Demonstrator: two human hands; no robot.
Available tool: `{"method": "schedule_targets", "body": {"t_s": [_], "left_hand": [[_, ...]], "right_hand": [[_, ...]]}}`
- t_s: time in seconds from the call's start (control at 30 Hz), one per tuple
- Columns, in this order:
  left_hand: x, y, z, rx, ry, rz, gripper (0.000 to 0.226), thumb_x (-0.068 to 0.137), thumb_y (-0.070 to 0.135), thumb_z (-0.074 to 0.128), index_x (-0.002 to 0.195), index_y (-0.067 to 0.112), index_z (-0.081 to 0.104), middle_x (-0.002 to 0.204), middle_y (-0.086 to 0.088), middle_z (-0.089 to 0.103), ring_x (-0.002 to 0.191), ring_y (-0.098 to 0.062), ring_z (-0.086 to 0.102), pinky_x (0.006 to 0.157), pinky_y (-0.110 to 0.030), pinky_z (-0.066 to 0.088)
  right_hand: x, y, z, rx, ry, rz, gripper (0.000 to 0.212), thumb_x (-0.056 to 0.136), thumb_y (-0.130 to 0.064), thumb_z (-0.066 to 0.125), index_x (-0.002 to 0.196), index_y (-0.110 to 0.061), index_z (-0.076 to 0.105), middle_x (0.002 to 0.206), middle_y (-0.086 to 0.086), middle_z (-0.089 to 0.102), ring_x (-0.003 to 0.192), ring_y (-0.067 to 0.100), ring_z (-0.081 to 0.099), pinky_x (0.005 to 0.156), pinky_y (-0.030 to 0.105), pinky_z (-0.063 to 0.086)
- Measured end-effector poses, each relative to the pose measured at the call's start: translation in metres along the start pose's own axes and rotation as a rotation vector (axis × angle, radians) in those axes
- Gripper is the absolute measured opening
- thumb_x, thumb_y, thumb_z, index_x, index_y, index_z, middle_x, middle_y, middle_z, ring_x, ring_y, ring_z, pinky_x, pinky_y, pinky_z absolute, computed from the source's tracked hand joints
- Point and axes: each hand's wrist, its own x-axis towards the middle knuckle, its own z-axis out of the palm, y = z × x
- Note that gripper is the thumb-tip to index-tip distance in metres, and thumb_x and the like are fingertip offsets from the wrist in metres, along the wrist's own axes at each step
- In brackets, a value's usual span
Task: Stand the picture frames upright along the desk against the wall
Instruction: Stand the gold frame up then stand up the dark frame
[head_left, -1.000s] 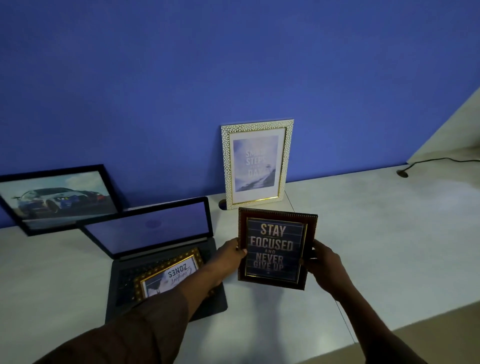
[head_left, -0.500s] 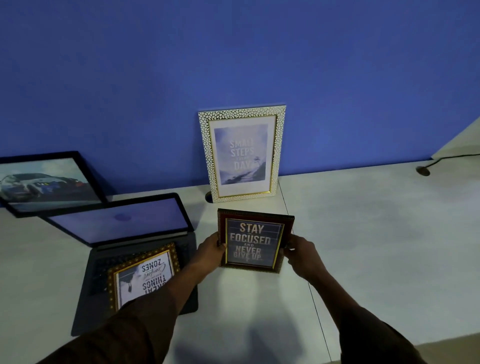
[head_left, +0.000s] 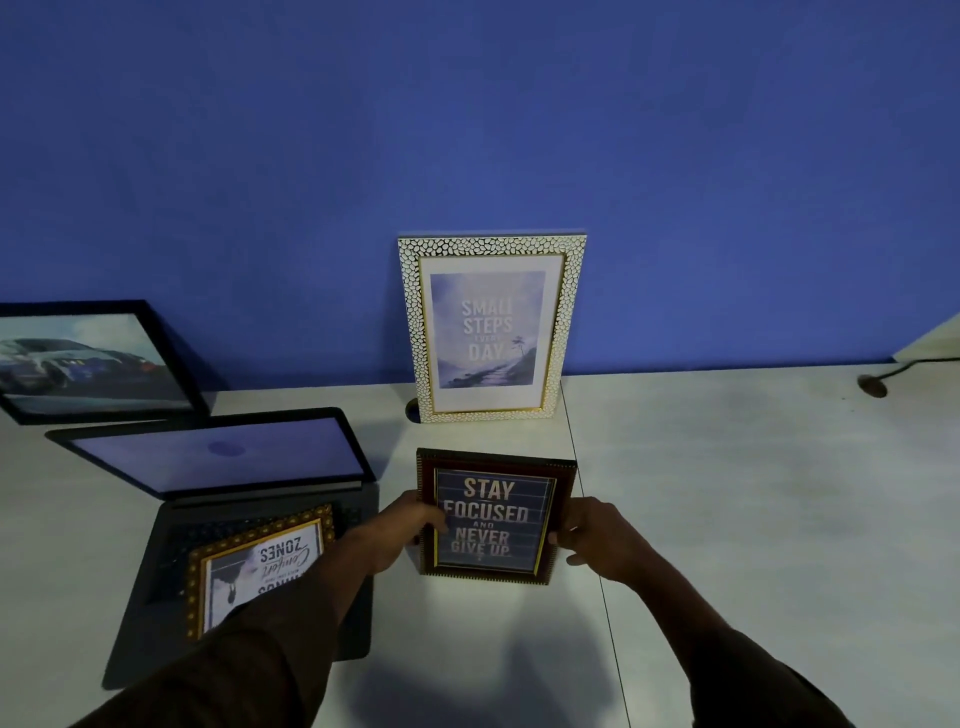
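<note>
From my remote seat, I took the laptop (head_left: 244, 525) as my landmark: it sat open on the pale table (head_left: 753, 493). Behind it and to its left, a black-framed car picture (head_left: 88, 358) leaned upright against the blue wall (head_left: 467, 130). On the laptop's keyboard lay a gold-beaded frame (head_left: 260, 566), flat and with its text upside down to me, partly covered by the person's sleeve (head_left: 249, 654). Just right of the laptop, the left hand (head_left: 400, 535) had its grip clenched on the left edge of the dark "Stay Focused" frame (head_left: 493, 517), thumb over the front. That frame stood roughly upright, right of the laptop, well apart from the wall; I could not tell whether its bottom edge touched the table. The right hand (head_left: 597, 540) held its right edge, fingertips on the border. Behind this frame, farther from the laptop, a white pebbled frame (head_left: 491, 327) stood against the wall. Far right of the laptop, a cable (head_left: 904, 369) met the tabletop.
</note>
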Motion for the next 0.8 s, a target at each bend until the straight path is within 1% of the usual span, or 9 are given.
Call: {"method": "schedule_targets", "body": {"t_s": [0.07,0.13,0.27,0.4,0.47,0.53,0.6,0.7,0.8], "left_hand": [[0.007,-0.004,-0.001,-0.022,-0.038,0.016,0.056,0.058,0.004,0.064,0.113,0.015,0.067,0.121,-0.017,0.073,0.119,-0.036,0.064,0.110,-0.053,0.045],[0.012,-0.007,-0.002,-0.041,-0.066,0.038,0.058,0.058,0.002,0.064,0.115,0.013,0.066,0.120,-0.018,0.073,0.119,-0.037,0.064,0.110,-0.054,0.045],[0.018,-0.013,-0.003,-0.077,-0.098,0.048,0.063,0.057,-0.002,0.063,0.119,0.010,0.064,0.120,-0.019,0.073,0.118,-0.038,0.065,0.106,-0.053,0.049],[0.015,-0.015,-0.002,-0.110,-0.082,0.042,0.062,0.054,-0.004,0.060,0.114,0.013,0.066,0.116,-0.015,0.074,0.116,-0.038,0.065,0.101,-0.049,0.052],[0.012,-0.012,-0.002,-0.076,-0.080,0.049,0.057,0.058,-0.004,0.061,0.113,0.013,0.066,0.116,-0.016,0.073,0.116,-0.037,0.065,0.096,-0.044,0.053],[0.007,-0.007,0.000,-0.029,-0.061,0.055,0.047,0.071,-0.010,0.061,0.110,0.016,0.065,0.114,-0.013,0.072,0.114,-0.034,0.064,0.084,-0.036,0.052],[0.005,-0.005,0.000,0.014,-0.044,0.058,0.044,0.082,-0.015,0.058,0.110,0.019,0.063,0.111,-0.009,0.071,0.109,-0.028,0.064,0.078,-0.030,0.049],[-0.003,-0.013,0.001,0.051,-0.021,0.085,0.047,0.084,-0.014,0.062,0.121,0.016,0.059,0.119,-0.010,0.069,0.103,-0.019,0.064,0.075,-0.026,0.051],[-0.015,-0.029,-0.001,0.031,0.037,0.106,0.058,0.085,-0.004,0.071,0.134,0.017,0.050,0.129,-0.007,0.065,0.109,-0.017,0.062,0.080,-0.027,0.051]], "right_hand": [[0.005,0.001,-0.001,-0.019,-0.033,0.007,0.027,0.091,-0.010,0.073,0.117,-0.010,0.066,0.115,0.006,0.070,0.109,0.027,0.070,0.084,0.043,0.064],[0.007,0.002,-0.001,-0.026,-0.057,0.004,0.028,0.091,-0.010,0.073,0.119,-0.009,0.067,0.116,0.008,0.070,0.108,0.025,0.071,0.083,0.040,0.064],[0.009,0.004,-0.002,0.003,-0.076,0.004,0.028,0.092,-0.008,0.071,0.119,-0.007,0.066,0.114,0.007,0.070,0.104,0.023,0.070,0.077,0.029,0.064],[0.007,0.004,0.000,0.005,-0.072,-0.010,0.029,0.093,-0.008,0.070,0.121,-0.006,0.066,0.112,0.004,0.069,0.106,0.024,0.069,0.074,0.026,0.063],[0.006,0.005,0.001,0.000,-0.062,-0.021,0.028,0.093,-0.009,0.071,0.121,-0.007,0.066,0.115,0.007,0.069,0.106,0.024,0.069,0.075,0.026,0.063],[0.004,0.005,0.002,-0.014,-0.038,-0.038,0.027,0.093,-0.010,0.071,0.120,-0.008,0.067,0.115,0.006,0.071,0.104,0.022,0.070,0.077,0.027,0.063],[0.005,0.008,0.002,-0.038,0.007,-0.049,0.027,0.092,-0.014,0.072,0.118,-0.012,0.070,0.115,0.003,0.073,0.100,0.020,0.073,0.082,0.031,0.063],[-0.004,0.012,0.007,-0.078,0.053,-0.040,0.031,0.088,-0.020,0.077,0.118,-0.015,0.070,0.111,-0.002,0.076,0.093,0.010,0.072,0.082,0.027,0.061],[-0.017,0.019,0.014,-0.113,0.049,0.033,0.037,0.083,-0.024,0.083,0.116,-0.014,0.070,0.111,0.001,0.076,0.093,0.011,0.071,0.077,0.026,0.059]]}}
